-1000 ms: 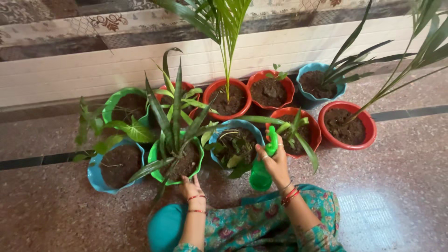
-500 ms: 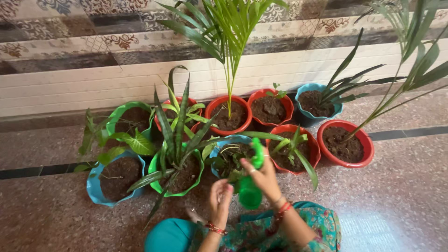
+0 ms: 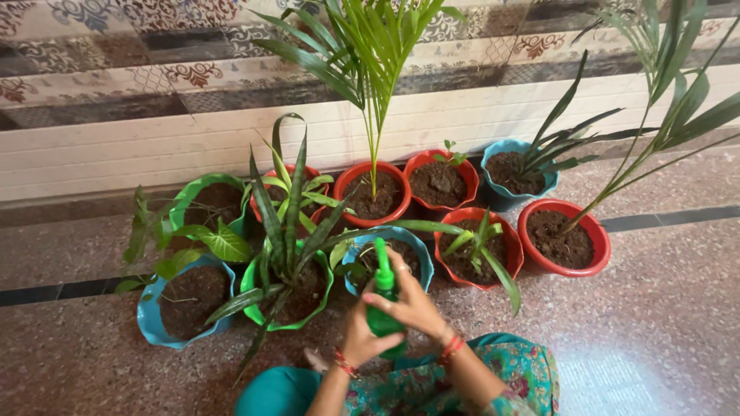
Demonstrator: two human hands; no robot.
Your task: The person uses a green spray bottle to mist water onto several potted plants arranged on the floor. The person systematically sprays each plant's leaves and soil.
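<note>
She sat on the speckled floor (image 3: pixel 655 308) with both hands wrapped round a green spray bottle (image 3: pixel 383 304), held upright just in front of her lap. Her right hand (image 3: pixel 412 300) closed over the bottle's neck and shoulder, fingers curled tight about it; her left hand (image 3: pixel 361 333) cupped the body from the other side, also closed on it, so little of the bottle showed but the nozzle and a strip of green. The nozzle stood just short of the near rim of a blue pot (image 3: pixel 420 262), close to it but apart. To the left a green pot (image 3: pixel 258 308) with long sword-like leaves crowded near her left wrist, and a second blue pot (image 3: pixel 146 316) sat at the row's left edge. To the right, red pots (image 3: pixel 593 246) ran on toward the wall (image 3: pixel 154 146), which hemmed the cluster in behind. Open floor lay to her right and in front of her left knee.
</note>
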